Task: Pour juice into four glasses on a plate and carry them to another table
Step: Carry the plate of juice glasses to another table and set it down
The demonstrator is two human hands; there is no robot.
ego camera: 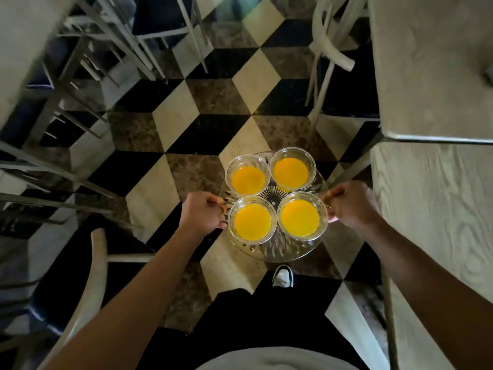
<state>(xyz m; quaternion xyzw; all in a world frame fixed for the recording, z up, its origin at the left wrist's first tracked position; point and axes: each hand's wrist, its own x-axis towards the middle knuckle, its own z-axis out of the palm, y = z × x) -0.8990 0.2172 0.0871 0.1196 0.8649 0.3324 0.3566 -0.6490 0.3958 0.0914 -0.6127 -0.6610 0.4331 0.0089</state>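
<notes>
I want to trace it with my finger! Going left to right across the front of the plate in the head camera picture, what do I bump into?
Left hand → near-left glass of juice → near-right glass of juice → right hand. Both hands grip the clear plate by its edges.

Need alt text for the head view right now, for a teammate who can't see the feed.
Both hands, left hand and right hand, grip opposite edges of a clear cut-glass plate carrying four glasses of orange juice above a checkered floor. Pale tables stand on the right, chairs on the left, and one white shoe shows below the plate.
</notes>
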